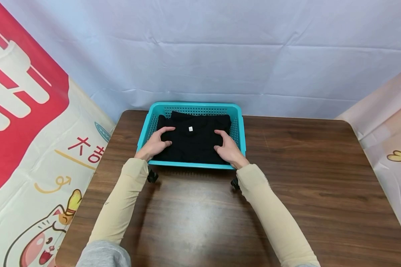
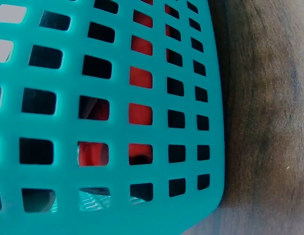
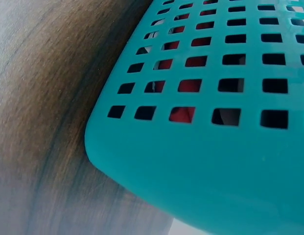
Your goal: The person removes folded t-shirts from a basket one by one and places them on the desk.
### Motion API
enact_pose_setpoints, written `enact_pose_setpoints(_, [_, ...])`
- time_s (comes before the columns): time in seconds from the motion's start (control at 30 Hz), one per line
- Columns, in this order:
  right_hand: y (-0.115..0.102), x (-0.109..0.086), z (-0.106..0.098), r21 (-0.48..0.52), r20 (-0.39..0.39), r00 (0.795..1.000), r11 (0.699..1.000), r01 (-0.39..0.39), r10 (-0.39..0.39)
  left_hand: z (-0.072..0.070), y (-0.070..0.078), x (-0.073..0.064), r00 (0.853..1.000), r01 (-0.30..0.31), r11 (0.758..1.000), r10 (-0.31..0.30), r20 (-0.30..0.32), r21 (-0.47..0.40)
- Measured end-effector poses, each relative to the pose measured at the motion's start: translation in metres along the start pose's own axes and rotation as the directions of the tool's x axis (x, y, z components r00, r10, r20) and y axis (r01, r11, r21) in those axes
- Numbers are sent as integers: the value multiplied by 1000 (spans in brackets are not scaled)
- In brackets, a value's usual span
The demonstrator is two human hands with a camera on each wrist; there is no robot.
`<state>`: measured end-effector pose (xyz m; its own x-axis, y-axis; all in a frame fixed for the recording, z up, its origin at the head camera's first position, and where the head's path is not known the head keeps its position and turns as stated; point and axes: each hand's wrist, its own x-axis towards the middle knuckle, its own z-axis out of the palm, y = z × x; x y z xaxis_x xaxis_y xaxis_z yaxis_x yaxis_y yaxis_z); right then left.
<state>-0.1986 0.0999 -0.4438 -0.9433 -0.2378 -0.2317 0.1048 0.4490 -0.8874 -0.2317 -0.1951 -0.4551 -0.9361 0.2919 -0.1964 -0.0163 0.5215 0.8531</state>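
A folded black garment with a small white label lies in a turquoise plastic basket. My left hand reaches over the basket's near left corner, thumb and index finger spread on the garment's left part. Over the near right corner comes my right hand, its thumb and index finger apart at the garment's right part. The other fingers of both hands are mostly hidden from above. In the wrist views, the basket's perforated wall shows red cloth behind its holes, below the black garment.
The basket stands at the back of a brown wooden table, close to a white sheet hung behind it. Printed curtains hang at the left and right. Black wrist devices sit just in front of the basket.
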Motion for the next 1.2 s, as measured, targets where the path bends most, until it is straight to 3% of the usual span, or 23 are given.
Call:
enact_pose_setpoints(0.3, [0, 0, -1, 18, -29, 1000, 1000, -1, 1, 1, -2, 0, 998, -68, 997, 68, -8, -21])
enact_pose_setpoints(0.73, [1, 0, 1, 39, -66, 998, 999, 19, -17, 1, -1, 0, 997, -78, 996, 76, -34, -45])
enact_pose_setpoints(1.2, [0, -2, -1, 76, -104, 992, 994, 85, -77, 1, 2, -4, 984, -144, 986, 133, -120, -89])
